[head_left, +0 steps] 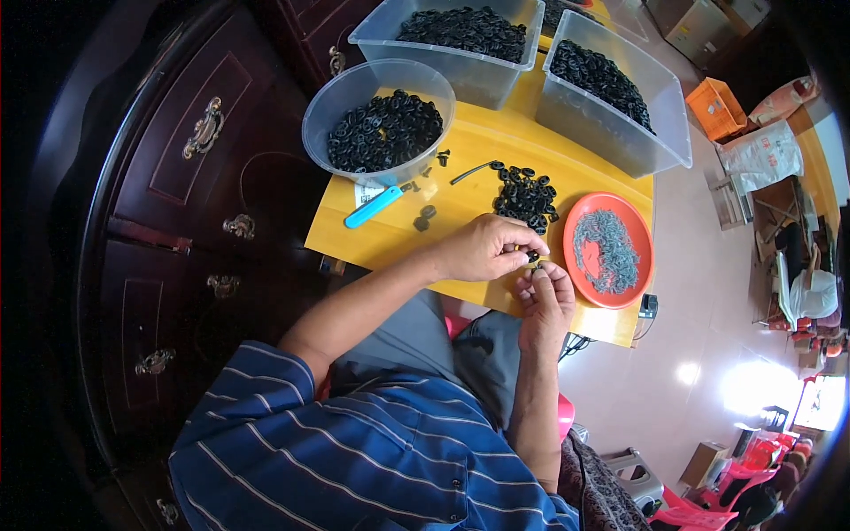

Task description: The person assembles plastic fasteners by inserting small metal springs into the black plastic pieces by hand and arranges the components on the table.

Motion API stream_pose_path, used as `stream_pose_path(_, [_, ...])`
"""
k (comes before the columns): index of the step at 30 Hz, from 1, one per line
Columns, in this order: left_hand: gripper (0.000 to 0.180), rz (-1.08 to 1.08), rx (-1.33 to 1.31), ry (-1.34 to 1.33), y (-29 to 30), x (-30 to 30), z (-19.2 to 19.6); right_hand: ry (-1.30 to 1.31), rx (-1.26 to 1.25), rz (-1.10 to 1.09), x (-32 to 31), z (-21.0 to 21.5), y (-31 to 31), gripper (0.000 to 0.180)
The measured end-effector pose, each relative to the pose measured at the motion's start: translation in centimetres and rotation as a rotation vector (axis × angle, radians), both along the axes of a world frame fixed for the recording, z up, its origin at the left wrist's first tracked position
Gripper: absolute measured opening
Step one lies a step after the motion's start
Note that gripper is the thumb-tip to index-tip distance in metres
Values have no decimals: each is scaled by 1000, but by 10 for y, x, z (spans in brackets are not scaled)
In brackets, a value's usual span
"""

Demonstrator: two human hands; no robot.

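Held a small black ring (533, 257) pinched between the fingers of the left hand (482, 249), just left of the orange plate (642, 232). Met it from below with the right hand (545, 296), fingers drawn together on something too small to tell. Worked over the near edge of the yellow worktop (460, 146), so likely to lose the ring to the floor on any slip. Risked knocking the plate's grey metal bits (604, 250) with the right wrist, close beside the plate. Risked scattering the loose pile of black rings (524, 192) just above and left of the plate with a careless reach.

Stood a round clear tub (354, 93) of black rings far left of the plate, two rectangular clear bins (620, 137) above it. Lay a blue-handled tool (373, 206) over a small white paper label, left of the plate. Sat an orange crate (715, 108) and a white sack (763, 155) on the floor, right of the plate.
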State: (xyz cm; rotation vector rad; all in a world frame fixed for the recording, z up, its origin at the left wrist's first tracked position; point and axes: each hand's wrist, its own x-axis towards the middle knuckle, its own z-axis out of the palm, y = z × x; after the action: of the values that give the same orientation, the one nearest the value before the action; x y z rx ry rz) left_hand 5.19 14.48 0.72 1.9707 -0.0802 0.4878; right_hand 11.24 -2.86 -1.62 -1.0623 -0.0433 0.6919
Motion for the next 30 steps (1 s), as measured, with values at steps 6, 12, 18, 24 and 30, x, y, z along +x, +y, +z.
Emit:
stream_pose_path(6, [26,-36,-64,114,-1,-1,7,-32,8,29,3,-6,-4,11])
stream_pose_path(12, [26,-41,-122,119,-2,-2,4,-25,-11,8,1,-2,-1,9])
stream_pose_path(18, [25,-100,-150,206,-3,-1,6,-58,-7,14,1,-6,-3,12])
stream_pose_path(24, [24,-131,-109,191,3,-2,5,-85,-59,84,2,-4,-5,14])
stream_pose_path(30, [26,-163,-52,196,4,-4,11,-51,-72,173,4,-5,-6,16])
